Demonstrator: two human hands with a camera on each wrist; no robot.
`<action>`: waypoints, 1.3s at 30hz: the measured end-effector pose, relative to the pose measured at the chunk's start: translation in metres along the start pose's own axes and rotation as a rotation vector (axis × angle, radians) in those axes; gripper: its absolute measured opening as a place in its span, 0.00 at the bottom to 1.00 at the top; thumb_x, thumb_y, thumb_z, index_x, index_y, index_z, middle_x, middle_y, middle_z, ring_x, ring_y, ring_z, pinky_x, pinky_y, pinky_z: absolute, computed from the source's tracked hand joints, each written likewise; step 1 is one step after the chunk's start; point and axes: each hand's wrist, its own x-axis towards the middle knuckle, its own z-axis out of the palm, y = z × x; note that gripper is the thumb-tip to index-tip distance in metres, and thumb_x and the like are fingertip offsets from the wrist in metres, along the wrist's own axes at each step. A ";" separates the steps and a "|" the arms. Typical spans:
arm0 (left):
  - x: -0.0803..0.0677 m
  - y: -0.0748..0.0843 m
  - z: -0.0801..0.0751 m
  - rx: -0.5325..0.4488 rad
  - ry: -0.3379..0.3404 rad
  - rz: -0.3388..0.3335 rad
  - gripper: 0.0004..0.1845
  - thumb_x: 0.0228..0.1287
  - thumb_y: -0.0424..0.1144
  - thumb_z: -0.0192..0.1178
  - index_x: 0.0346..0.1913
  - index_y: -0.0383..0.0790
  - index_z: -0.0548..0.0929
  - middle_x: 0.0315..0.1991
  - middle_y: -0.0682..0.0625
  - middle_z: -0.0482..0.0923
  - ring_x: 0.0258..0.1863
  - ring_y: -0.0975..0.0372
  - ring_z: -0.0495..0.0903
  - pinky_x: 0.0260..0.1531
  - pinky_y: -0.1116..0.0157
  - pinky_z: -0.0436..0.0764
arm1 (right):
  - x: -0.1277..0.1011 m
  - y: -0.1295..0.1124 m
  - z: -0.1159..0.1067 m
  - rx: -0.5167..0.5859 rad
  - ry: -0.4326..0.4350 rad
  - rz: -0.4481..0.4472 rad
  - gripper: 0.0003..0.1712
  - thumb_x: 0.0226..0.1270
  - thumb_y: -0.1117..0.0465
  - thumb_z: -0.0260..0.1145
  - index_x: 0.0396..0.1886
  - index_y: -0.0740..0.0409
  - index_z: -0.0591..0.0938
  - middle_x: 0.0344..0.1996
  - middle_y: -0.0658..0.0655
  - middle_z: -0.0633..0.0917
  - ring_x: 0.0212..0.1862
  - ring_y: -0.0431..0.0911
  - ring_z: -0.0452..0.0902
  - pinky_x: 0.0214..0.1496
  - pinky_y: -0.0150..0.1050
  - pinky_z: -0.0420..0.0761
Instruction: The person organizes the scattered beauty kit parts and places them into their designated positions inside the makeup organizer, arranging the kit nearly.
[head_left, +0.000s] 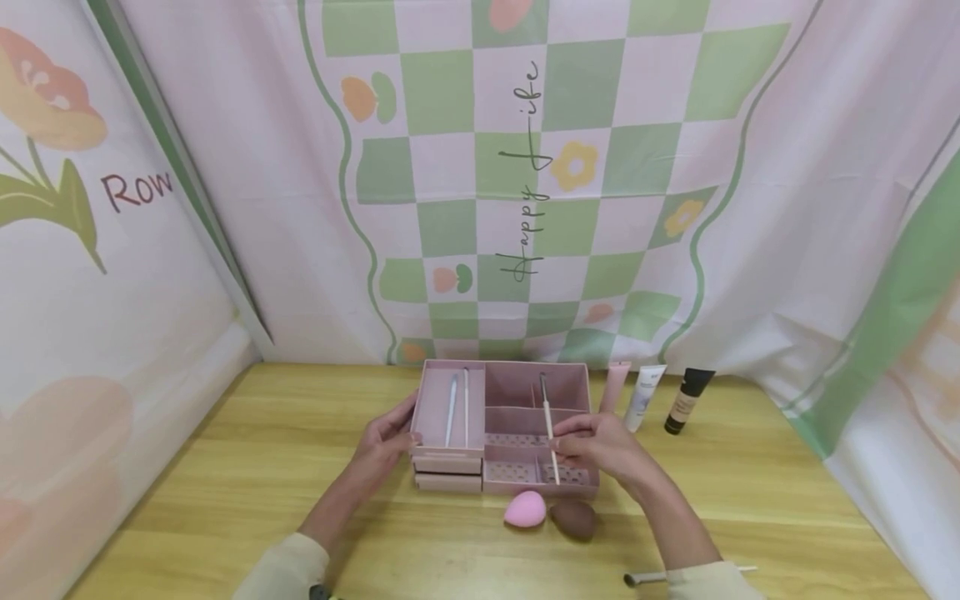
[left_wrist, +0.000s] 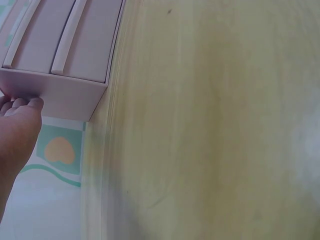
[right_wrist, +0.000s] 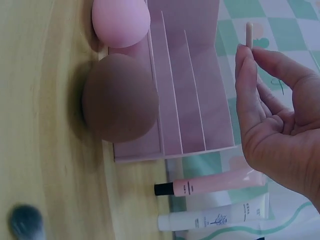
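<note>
A pink makeup organizer (head_left: 450, 482) stands at the back of the table, with drawers on its left and open compartments on its right. My left hand (head_left: 384, 433) grips its left side, thumb at the front corner of the top tray; in the left wrist view the fingers of this hand (left_wrist: 20, 125) bend against the side wall. Over the compartments, my right hand (head_left: 596, 446) pinches a slim makeup brush (head_left: 548, 417) between thumb and fingers, its dark tip pointing away. Two thin sticks, one pale blue (head_left: 452, 412) and one whitish (head_left: 467, 408), lie in the top tray.
In front of the organizer sit a pink makeup sponge (head_left: 525, 509) and a brown one (head_left: 573, 519). Pink (head_left: 615, 387), white (head_left: 645, 398) and black-capped (head_left: 687, 402) tubes stand to its right. Another brush (head_left: 645, 577) lies near the right forearm. A patterned curtain (head_left: 442, 167) hangs behind.
</note>
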 end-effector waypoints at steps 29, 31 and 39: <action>0.000 -0.001 0.000 -0.003 -0.006 0.006 0.40 0.63 0.27 0.51 0.76 0.29 0.46 0.80 0.38 0.39 0.79 0.47 0.42 0.70 0.72 0.62 | 0.026 -0.023 0.033 0.005 -0.047 0.010 0.24 0.60 0.61 0.68 0.53 0.73 0.79 0.40 0.66 0.88 0.36 0.42 0.85 0.51 0.43 0.89; 0.000 -0.001 0.000 -0.005 -0.005 0.004 0.39 0.63 0.27 0.51 0.76 0.29 0.46 0.80 0.38 0.39 0.79 0.47 0.42 0.70 0.72 0.62 | 0.028 -0.025 0.035 -0.008 -0.049 0.013 0.24 0.59 0.61 0.69 0.52 0.72 0.79 0.43 0.67 0.87 0.36 0.41 0.84 0.51 0.43 0.89; -0.001 0.000 0.001 -0.004 0.002 -0.001 0.40 0.63 0.27 0.51 0.76 0.30 0.47 0.80 0.39 0.39 0.79 0.47 0.42 0.71 0.71 0.61 | 0.039 -0.035 0.043 -0.035 -0.054 -0.005 0.21 0.59 0.63 0.68 0.50 0.72 0.81 0.38 0.62 0.89 0.33 0.42 0.85 0.48 0.42 0.89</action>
